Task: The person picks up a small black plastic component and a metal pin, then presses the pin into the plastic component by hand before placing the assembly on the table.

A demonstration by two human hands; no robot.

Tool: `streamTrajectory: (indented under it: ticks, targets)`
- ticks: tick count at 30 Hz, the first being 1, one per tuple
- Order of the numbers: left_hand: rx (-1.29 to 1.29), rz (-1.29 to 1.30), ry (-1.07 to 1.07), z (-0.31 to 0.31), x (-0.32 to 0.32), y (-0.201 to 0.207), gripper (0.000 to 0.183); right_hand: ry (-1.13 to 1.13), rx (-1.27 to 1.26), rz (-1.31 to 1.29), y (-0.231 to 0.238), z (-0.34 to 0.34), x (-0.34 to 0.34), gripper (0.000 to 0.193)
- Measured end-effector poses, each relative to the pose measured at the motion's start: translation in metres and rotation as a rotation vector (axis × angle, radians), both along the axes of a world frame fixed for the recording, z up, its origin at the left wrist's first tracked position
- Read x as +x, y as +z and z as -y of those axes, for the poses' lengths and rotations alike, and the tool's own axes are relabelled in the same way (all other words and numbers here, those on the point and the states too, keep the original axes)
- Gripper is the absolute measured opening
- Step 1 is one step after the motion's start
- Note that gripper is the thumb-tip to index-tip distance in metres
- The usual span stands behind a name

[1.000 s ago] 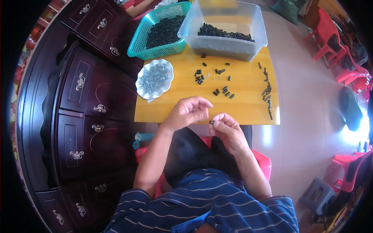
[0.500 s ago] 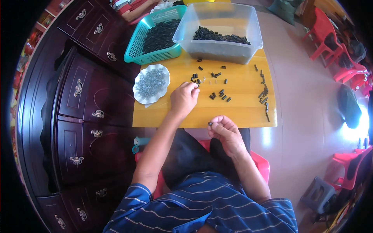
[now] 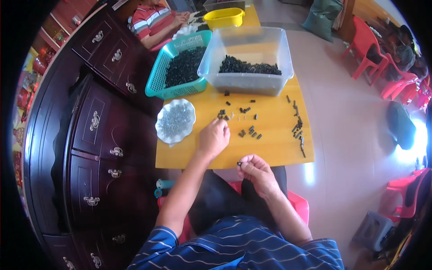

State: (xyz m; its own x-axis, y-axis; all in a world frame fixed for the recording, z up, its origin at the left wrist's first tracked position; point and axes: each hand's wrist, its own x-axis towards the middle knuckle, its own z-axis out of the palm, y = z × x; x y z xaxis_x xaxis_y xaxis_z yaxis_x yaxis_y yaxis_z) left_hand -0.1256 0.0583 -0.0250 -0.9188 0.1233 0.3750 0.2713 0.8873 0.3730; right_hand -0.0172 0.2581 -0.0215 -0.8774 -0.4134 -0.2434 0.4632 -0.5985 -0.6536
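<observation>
- Presently, a black piece (image 3: 239, 164) is pinched in the right hand (image 3: 259, 175), near the table (image 3: 288, 157) — easily dropped, if loosened.
- Loose pieces (image 3: 222, 112) may be scattered by the left hand (image 3: 214, 138) just beside; its grip cannot be told.

Open tabletop (image 3: 275, 135) runs between the middle black pieces (image 3: 251, 129) and the rightmost row (image 3: 299, 123), blocked beyond by the clear bin (image 3: 247, 84).

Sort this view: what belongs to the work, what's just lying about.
Work:
small black cylinders, one in the right hand
white scalloped dish of small clear pieces
teal perforated plastic basket
clear rectangular plastic bin

Apparently unused:
grey plastic stool
dark green bag
red plastic chairs, right
</observation>
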Motion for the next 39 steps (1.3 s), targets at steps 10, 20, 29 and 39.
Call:
streamTrajectory:
  ticks: [10, 20, 29, 39]
  targets:
    - [0.315, 0.021, 0.026, -0.003, 0.051, 0.011, 0.011, 0.015, 0.001, 0.001, -0.001, 0.002, -0.002, 0.006]
    - [0.714, 0.265, -0.094, 0.005, 0.085, 0.014, 0.006, 0.025, 0.013, -0.013, 0.002, 0.002, -0.002, 0.007]
    - [0.95, 0.457, -0.194, 0.0, 0.101, 0.039, 0.002, 0.014, 0.002, -0.012, -0.001, 0.001, -0.002, 0.009]
    - [0.934, 0.453, -0.285, -0.008, 0.107, 0.043, 0.004, 0.002, -0.012, -0.024, 0.0, -0.001, -0.003, 0.008]
